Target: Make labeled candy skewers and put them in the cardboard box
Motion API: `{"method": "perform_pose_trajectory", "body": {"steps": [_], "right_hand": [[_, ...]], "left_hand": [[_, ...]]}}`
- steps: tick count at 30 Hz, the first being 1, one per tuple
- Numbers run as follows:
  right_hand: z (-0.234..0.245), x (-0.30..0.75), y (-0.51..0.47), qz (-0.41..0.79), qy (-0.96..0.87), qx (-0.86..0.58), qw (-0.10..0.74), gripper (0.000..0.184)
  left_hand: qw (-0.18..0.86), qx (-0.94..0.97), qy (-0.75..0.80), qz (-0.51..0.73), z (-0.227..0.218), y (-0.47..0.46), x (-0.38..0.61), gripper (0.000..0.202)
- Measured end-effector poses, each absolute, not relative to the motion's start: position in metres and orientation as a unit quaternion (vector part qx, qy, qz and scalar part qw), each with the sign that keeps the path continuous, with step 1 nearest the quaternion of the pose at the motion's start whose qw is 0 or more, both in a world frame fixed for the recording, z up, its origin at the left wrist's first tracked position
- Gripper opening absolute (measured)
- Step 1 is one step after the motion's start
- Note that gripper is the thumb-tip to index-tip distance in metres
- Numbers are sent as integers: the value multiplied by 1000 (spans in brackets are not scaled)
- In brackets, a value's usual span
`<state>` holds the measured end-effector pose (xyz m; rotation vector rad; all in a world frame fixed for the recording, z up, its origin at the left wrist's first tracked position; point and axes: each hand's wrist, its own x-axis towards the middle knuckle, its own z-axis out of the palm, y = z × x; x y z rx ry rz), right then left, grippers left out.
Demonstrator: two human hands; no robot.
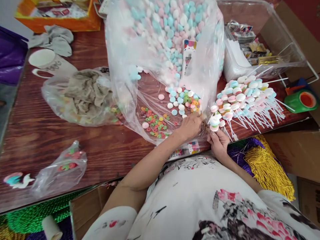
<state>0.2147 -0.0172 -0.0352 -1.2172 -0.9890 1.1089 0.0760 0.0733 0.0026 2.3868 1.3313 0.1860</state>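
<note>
My left hand [192, 126] reaches over the open edge of a big clear plastic bag [125, 96], its fingers curled down beside small colourful rings [156, 124] and round candies [178, 100] in pink, white and blue. What its fingertips pinch, if anything, is hidden. In my right hand [219, 141], thumb and fingers are closed around the lower end of a candy stick [214, 124]. Pastel discs, a green layer and a white shaped piece show at its top. Right beside it lies a pile of similar candy sticks [240, 96] with white stems pointing toward me.
A clear plastic bin [270, 20] with packets stands at back right, near a green tape roll [301, 101]. To the left are a white mug [53, 65], a bag with a brown cloth [87, 90] and a small bag [61, 170]. Gold beads [270, 166] hang below the table edge.
</note>
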Motion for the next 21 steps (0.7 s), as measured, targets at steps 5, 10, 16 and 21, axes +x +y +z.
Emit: {"method": "perform_pose_trajectory", "body": {"steps": [5,10,16,21], "right_hand": [[-36,215,-16,475,-428,-512,573,21],[-35,215,-15,482,-430,-514,564,21],[-37,216,-16,483,-440,-517,554,19],[-34,219,-17,450,-504,-519,524,18]], "left_hand": [[214,852,473,62,9,79,75,31],[177,874,451,23,18,76,71,28],[241,870,420,89,17,57,35,17],[443,697,456,332,14,37,14,9]]}}
